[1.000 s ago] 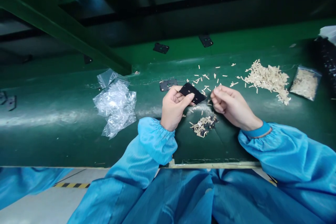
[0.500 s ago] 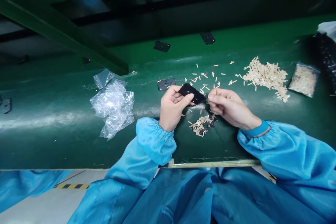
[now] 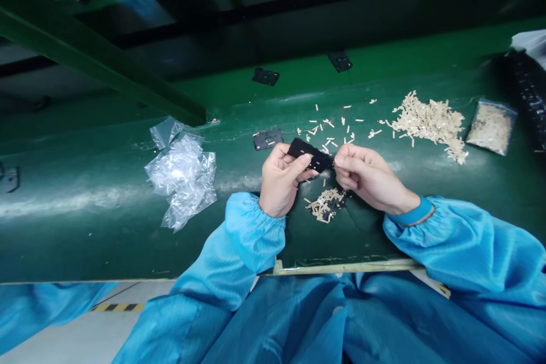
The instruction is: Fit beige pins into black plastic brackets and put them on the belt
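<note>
Right hand closer now, pinching the thin black plate, left hand gripping its other end

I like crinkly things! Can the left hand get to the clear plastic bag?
Probably yes. The left hand is near the crumpled clear plastic bag, with nothing between them on the green work surface, though it is holding a black plate.

The person is wearing a glossy blue smock with fine lines running through the fabric, its full sleeves gathering into elastic cuffs. At the right wrist, a narrower, plainer blue knit cuff is showing beneath the sleeve, and the left hand and right hand are going ungloved.
</note>
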`<control>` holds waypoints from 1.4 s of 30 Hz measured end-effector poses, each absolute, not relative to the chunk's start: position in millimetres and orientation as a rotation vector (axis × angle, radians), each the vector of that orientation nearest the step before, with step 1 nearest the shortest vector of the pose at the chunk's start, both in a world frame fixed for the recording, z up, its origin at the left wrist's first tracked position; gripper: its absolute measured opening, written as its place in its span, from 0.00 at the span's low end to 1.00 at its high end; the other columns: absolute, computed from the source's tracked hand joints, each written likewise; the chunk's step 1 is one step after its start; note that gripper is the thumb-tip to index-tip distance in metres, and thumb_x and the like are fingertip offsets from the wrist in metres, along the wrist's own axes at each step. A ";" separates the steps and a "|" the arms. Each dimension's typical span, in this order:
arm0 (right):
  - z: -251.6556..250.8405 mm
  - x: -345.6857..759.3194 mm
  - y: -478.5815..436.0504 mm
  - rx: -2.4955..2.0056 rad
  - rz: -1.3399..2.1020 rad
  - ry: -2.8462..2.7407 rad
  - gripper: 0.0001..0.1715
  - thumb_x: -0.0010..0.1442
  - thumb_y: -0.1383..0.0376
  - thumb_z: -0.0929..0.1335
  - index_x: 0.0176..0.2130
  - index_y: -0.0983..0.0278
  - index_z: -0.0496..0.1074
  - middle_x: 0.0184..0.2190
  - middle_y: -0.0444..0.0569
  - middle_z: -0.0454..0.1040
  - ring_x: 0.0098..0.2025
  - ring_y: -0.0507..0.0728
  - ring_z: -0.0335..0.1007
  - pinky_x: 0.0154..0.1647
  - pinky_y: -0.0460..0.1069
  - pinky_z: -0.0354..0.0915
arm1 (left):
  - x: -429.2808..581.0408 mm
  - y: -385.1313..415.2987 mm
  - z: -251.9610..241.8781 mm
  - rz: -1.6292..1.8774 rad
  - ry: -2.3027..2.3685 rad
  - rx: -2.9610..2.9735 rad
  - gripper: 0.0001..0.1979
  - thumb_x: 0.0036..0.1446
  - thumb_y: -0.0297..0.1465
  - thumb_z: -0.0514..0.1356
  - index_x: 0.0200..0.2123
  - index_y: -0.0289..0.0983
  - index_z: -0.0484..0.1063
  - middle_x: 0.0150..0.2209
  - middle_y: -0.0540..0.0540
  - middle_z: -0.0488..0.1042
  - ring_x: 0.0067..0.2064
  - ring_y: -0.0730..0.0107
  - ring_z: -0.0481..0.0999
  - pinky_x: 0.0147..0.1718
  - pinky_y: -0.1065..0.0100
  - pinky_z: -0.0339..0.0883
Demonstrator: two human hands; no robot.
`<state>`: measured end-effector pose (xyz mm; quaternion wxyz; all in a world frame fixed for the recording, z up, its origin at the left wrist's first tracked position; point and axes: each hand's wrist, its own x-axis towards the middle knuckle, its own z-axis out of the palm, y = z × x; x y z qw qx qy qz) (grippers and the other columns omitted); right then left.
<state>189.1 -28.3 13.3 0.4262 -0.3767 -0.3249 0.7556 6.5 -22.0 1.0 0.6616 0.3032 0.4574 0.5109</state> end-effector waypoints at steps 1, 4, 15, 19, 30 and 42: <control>13.3 188.6 -28.4 -0.939 1.889 -0.810 0.17 0.62 0.61 0.74 0.28 0.63 0.66 0.20 0.36 0.59 0.19 0.45 0.48 0.21 0.47 0.43 | 6.8 -22.3 1.0 1.154 1.026 0.673 0.23 0.47 0.38 0.76 0.37 0.38 0.66 0.32 0.55 0.77 0.31 0.79 0.80 0.31 0.77 0.80; 13.4 187.1 -28.8 -0.928 1.893 -0.793 0.17 0.63 0.61 0.73 0.28 0.63 0.65 0.20 0.37 0.59 0.19 0.45 0.49 0.22 0.47 0.43 | 7.9 -23.2 1.6 1.141 1.000 0.625 0.23 0.47 0.37 0.76 0.38 0.38 0.66 0.33 0.55 0.77 0.32 0.80 0.80 0.32 0.77 0.80; 12.9 186.9 -29.5 -0.916 1.908 -0.753 0.17 0.61 0.61 0.74 0.27 0.63 0.66 0.20 0.36 0.59 0.19 0.45 0.48 0.21 0.47 0.43 | 4.9 -19.9 8.5 1.104 0.989 0.514 0.22 0.48 0.36 0.75 0.40 0.40 0.67 0.35 0.56 0.76 0.32 0.82 0.79 0.31 0.80 0.79; 13.1 184.9 -30.1 -0.915 1.905 -0.763 0.16 0.62 0.62 0.73 0.27 0.63 0.66 0.20 0.37 0.59 0.19 0.45 0.49 0.21 0.47 0.43 | 1.9 -18.2 10.1 1.158 1.001 0.498 0.21 0.49 0.35 0.74 0.40 0.41 0.67 0.35 0.57 0.76 0.33 0.82 0.79 0.31 0.80 0.79; 13.7 189.0 -27.8 -0.963 1.859 -0.784 0.12 0.66 0.59 0.71 0.33 0.64 0.71 0.24 0.39 0.63 0.20 0.46 0.52 0.22 0.48 0.44 | 4.1 -22.0 8.4 1.052 0.961 0.547 0.21 0.49 0.36 0.74 0.40 0.39 0.67 0.35 0.55 0.77 0.33 0.80 0.80 0.32 0.79 0.79; 11.8 186.7 -33.1 -0.726 2.124 -0.748 0.16 0.68 0.56 0.70 0.35 0.61 0.64 0.23 0.35 0.61 0.20 0.45 0.53 0.25 0.47 0.48 | 8.6 -26.8 7.2 0.934 0.906 0.506 0.20 0.50 0.33 0.74 0.41 0.37 0.69 0.33 0.54 0.77 0.31 0.80 0.79 0.30 0.78 0.80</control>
